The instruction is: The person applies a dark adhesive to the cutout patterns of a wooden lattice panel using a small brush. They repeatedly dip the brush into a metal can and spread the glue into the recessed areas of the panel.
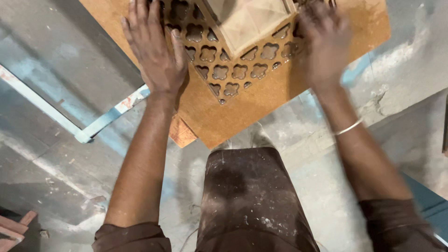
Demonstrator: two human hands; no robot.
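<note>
seen from above, a person works a carved wooden panel (pixel 235 70) that lies on a brown board (pixel 242 109), the board serving as a table and set cornerwise toward the wearer. the panel is pierced with rows of four-lobed, flower-shaped cutouts and comes to a point at its near end; a pale, plain raised square (pixel 245 21) sits at its middle, cut off by the top edge of the view. the left hand (pixel 154 49) lies flat and spread on the panel's left edge, fingers wide and pointing away, palm pressing down on wood and board together. the right hand (pixel 324 44) rests over the panel's right edge, blurred, so that whether its fingers grip anything cannot be told. a thin light bangle (pixel 348 127) circles the right wrist. under the board's near-left edge a reddish block of wood (pixel 182 133) shows. a pale blue metal frame (pixel 70 116) runs across the dusty grey concrete floor (pixel 56 177) at left, and a dark brown, dust-speckled garment (pixel 252 200) fills the lower centre. rolled dark sleeves end above both elbows.
</note>
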